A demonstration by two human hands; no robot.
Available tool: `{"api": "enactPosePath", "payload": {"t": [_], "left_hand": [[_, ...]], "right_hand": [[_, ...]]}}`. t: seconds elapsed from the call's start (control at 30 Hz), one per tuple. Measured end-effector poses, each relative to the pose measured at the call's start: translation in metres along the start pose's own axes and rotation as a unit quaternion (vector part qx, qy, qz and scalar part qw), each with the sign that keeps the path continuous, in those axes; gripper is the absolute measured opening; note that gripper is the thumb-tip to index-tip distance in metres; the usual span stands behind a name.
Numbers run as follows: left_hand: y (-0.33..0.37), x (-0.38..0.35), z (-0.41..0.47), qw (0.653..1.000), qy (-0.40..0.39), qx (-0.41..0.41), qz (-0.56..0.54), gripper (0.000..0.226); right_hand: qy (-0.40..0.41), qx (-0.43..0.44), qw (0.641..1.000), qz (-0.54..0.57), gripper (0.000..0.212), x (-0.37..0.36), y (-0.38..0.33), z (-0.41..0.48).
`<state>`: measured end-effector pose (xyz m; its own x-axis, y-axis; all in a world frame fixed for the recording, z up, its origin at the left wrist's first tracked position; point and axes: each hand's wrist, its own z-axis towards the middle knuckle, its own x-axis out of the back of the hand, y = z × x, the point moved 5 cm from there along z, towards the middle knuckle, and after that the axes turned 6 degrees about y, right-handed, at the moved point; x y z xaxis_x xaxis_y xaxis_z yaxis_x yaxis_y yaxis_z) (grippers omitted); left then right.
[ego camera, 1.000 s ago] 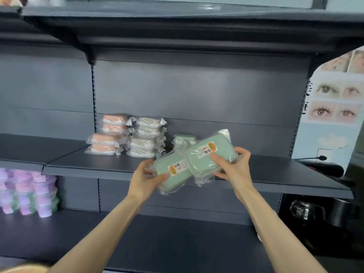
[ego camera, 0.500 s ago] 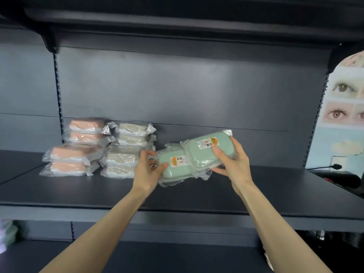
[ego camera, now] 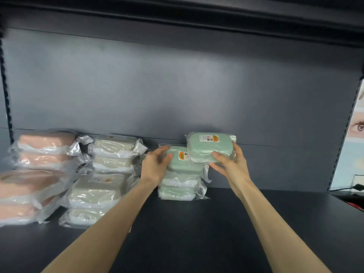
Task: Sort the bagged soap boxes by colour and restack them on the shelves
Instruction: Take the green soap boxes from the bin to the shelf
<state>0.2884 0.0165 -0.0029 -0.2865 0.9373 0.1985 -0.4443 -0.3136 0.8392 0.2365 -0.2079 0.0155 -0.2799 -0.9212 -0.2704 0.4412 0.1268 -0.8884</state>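
Clearly, the left hand point(ego camera: 155, 164) curls its fingers round the green box point(ego camera: 178, 161) topping the green stack point(ego camera: 178, 191) on the shelf point(ego camera: 216, 233); the right hand point(ego camera: 229, 164) pinches a second green box point(ego camera: 208, 146), tilted against it. Slippery bags could let either slide off, I'd judge.

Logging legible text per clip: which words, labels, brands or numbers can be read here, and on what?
None legible.
Sticker on the upper green box in the right hand: orange and white, print blurred.
Second sticker on the lower green box gripped by the left hand: partly hidden, unreadable.
Poster: eye picture, no lettering visible.
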Motion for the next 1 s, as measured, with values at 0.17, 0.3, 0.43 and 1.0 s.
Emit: {"api": "enactPosePath", "payload": {"t": [0.17,0.3,0.43,1.0], "left_hand": [[-0.031,-0.024,0.007,0.991,-0.114,0.058,-0.04,0.089],[-0.043,-0.028,0.001,0.996,-0.052,0.061,-0.028,0.094],[-0.043,-0.029,0.001,0.998,0.014,0.063,-0.012,0.073],[-0.051,-0.033,-0.006,0.997,0.004,0.069,-0.037,0.055]], "right_hand": [[0.004,0.023,0.999,-0.048,0.051,-0.013,0.013,0.029],[0.029,0.044,0.991,-0.127,0.048,-0.018,0.022,0.04],[0.055,0.034,0.966,-0.249,0.058,-0.027,0.033,0.046],[-0.116,0.16,0.904,-0.378,0.046,-0.057,0.029,0.047]]}}
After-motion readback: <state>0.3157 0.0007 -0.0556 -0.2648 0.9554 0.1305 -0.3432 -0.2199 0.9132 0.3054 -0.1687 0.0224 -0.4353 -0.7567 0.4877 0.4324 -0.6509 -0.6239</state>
